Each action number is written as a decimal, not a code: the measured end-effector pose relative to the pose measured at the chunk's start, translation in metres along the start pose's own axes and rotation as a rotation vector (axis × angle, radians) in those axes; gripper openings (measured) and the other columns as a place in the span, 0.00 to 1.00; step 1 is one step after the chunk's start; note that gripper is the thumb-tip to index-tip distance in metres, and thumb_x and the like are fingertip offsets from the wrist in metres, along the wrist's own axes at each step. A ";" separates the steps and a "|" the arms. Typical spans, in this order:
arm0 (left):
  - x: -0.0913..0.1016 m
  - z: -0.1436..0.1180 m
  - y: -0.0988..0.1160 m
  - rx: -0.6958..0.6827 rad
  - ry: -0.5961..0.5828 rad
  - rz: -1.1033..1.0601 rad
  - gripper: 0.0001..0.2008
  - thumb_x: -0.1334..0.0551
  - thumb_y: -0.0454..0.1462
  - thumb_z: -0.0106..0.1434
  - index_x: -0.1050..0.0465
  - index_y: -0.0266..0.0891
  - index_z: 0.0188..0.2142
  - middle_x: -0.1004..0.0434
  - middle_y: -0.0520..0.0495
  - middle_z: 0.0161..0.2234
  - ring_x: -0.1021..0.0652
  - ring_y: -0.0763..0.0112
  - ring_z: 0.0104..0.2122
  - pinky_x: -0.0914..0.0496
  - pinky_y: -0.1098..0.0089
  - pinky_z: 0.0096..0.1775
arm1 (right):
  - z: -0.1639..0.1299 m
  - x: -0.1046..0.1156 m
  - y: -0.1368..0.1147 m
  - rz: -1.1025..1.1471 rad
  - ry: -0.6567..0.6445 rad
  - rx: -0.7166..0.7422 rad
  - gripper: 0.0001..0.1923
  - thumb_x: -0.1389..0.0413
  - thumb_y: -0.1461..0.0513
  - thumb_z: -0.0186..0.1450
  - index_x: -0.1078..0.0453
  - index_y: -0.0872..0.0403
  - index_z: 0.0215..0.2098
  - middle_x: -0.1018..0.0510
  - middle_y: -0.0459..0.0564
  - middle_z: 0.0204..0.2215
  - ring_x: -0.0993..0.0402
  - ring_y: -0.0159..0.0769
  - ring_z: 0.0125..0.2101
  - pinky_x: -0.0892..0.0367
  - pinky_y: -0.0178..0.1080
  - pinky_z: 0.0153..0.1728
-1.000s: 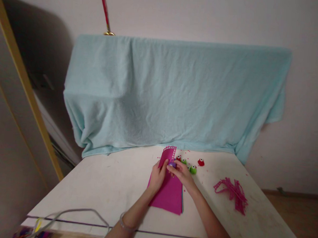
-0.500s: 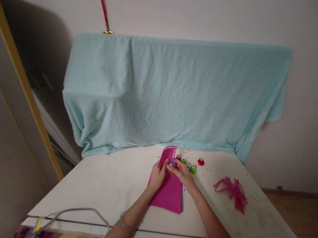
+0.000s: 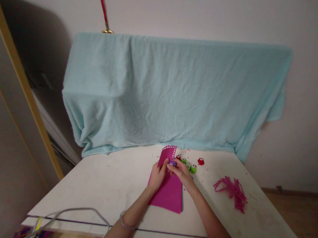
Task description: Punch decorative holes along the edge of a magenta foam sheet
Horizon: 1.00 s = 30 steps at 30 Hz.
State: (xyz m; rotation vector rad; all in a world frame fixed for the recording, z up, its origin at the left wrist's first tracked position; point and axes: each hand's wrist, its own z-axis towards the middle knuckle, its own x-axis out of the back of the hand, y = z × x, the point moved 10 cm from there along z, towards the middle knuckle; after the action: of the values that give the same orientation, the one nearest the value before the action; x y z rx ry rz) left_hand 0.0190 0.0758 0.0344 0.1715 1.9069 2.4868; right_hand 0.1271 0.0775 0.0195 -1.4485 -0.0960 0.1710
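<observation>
My left hand (image 3: 158,175) grips a magenta sheet of paper (image 3: 167,154) by its side, thumb on top. A row of round holes runs along the sheet's top and right edges. In my right hand (image 3: 182,174) is a small purple hole punch (image 3: 172,163), pressed at the sheet's right edge and partly covered by the fingers. Beneath both hands lies a stack of coloured paper (image 3: 167,197) with a magenta sheet on top. Just beyond my right hand sit small red and green pieces with googly eyes, among them a green one (image 3: 193,168) and a red one (image 3: 201,161).
Shredded magenta paper strips (image 3: 233,194) lie in a heap on the right of the white table (image 3: 105,180). Tiny punched dots are scattered near the sheet. A light blue cloth (image 3: 176,91) hangs behind. A grey cable (image 3: 76,209) crosses the front left edge.
Both hands stay at the same spot on the sheet. The right fingers have shifted only very slightly around the hole punch.
</observation>
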 end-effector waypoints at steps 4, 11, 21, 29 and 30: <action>0.000 0.000 0.002 -0.002 -0.002 0.011 0.24 0.50 0.50 0.66 0.33 0.36 0.22 0.29 0.49 0.19 0.29 0.71 0.22 0.35 0.73 0.29 | -0.001 0.000 -0.003 -0.009 0.008 0.008 0.17 0.40 0.48 0.57 0.32 0.53 0.33 0.27 0.45 0.25 0.31 0.34 0.24 0.37 0.36 0.27; 0.002 0.001 0.001 -0.003 0.007 0.027 0.24 0.49 0.50 0.65 0.32 0.36 0.22 0.30 0.50 0.18 0.30 0.72 0.22 0.36 0.73 0.28 | -0.003 -0.002 -0.009 -0.012 0.002 0.017 0.18 0.41 0.47 0.56 0.32 0.53 0.33 0.27 0.45 0.25 0.32 0.34 0.25 0.37 0.36 0.28; 0.001 0.000 0.000 0.010 -0.005 0.005 0.24 0.49 0.51 0.65 0.32 0.35 0.23 0.31 0.50 0.19 0.31 0.72 0.21 0.37 0.74 0.27 | -0.006 -0.003 -0.016 0.001 0.015 0.029 0.17 0.41 0.48 0.57 0.31 0.53 0.33 0.28 0.45 0.25 0.32 0.34 0.26 0.38 0.36 0.29; 0.000 0.001 -0.003 0.015 -0.016 -0.008 0.23 0.49 0.51 0.65 0.33 0.36 0.23 0.32 0.52 0.19 0.32 0.74 0.21 0.38 0.74 0.27 | -0.007 -0.004 -0.019 0.011 0.015 0.028 0.16 0.40 0.49 0.57 0.31 0.53 0.33 0.28 0.46 0.25 0.32 0.35 0.26 0.37 0.37 0.30; 0.000 0.001 -0.003 0.015 -0.019 -0.009 0.24 0.49 0.51 0.65 0.33 0.36 0.22 0.32 0.52 0.18 0.32 0.74 0.21 0.38 0.74 0.27 | -0.007 -0.004 -0.019 0.019 0.015 0.028 0.16 0.40 0.49 0.57 0.31 0.53 0.32 0.27 0.46 0.25 0.32 0.35 0.26 0.37 0.37 0.30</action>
State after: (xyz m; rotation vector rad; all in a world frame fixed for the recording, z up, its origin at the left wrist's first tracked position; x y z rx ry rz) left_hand 0.0191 0.0774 0.0317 0.1851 1.9146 2.4569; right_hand 0.1258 0.0682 0.0379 -1.4224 -0.0671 0.1766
